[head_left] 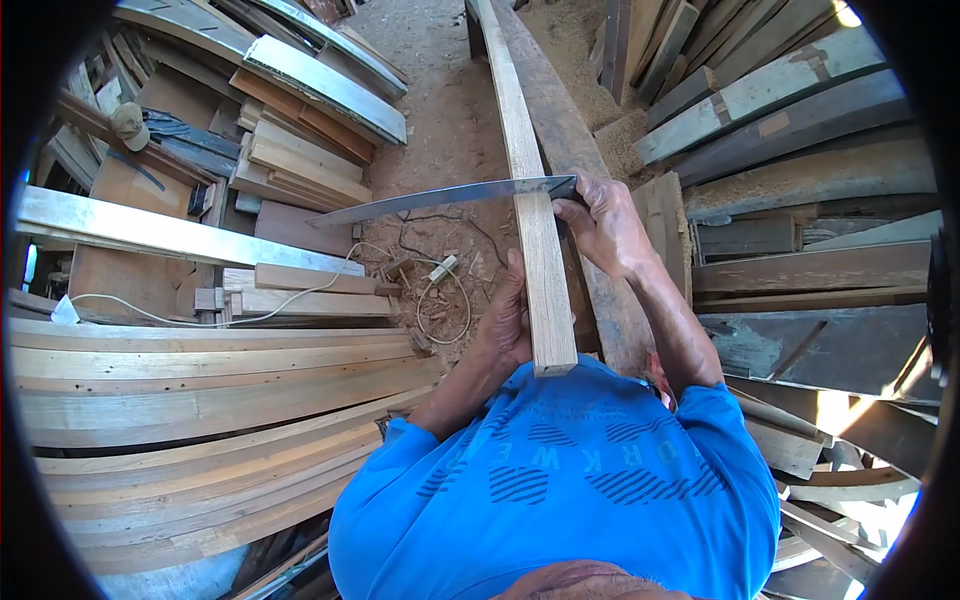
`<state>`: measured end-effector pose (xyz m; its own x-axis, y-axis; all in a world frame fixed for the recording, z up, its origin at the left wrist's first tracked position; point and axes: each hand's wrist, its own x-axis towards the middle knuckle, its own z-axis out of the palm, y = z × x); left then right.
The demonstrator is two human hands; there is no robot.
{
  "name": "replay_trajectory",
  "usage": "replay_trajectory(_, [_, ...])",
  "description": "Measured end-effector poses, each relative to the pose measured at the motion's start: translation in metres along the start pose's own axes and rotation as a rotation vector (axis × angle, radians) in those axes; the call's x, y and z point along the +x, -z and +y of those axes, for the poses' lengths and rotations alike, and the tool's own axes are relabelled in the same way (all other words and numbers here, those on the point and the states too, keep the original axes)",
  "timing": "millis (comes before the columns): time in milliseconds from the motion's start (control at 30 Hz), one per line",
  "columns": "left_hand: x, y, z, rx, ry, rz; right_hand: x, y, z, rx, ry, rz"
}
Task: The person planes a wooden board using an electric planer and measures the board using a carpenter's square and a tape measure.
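A long, squared wooden beam (545, 270) runs away from my chest, its near end by the blue shirt. My left hand (508, 315) wraps round the beam from the left side, thumb up along its edge and some fingers hidden beneath. Across the beam's top lies a handsaw (430, 200), its long metal blade tapering to the left. At the blade's wide right end, my right hand (608, 225) is closed on the saw; the handle is hidden in the fingers. Under and right of the beam is a worn, dark wooden bench plank (570, 120).
Stacked boards (200, 400) fill the left side, with shorter planks (305, 160) further off. More timber (800, 180) is piled along the right. A white cable with a socket block (443, 268) lies on the sawdust-strewn ground (425, 120).
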<state>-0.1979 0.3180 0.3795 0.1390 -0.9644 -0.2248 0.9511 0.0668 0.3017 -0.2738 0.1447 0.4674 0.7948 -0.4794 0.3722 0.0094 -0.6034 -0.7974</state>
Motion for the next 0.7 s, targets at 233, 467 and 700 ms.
replay_trajectory(233, [-0.002,-0.014,-0.002,0.002,-0.018,0.074,-0.007,-0.004,0.006,-0.05,0.01,0.048])
replay_trajectory(467, [-0.001,0.015,-0.003,-0.201,0.044,-0.205,-0.035,-0.008,0.091,0.342,-0.29,0.554])
replay_trajectory(700, [0.032,0.04,-0.011,-0.431,0.28,-0.644,-0.095,-0.006,0.18,0.462,-0.526,0.598])
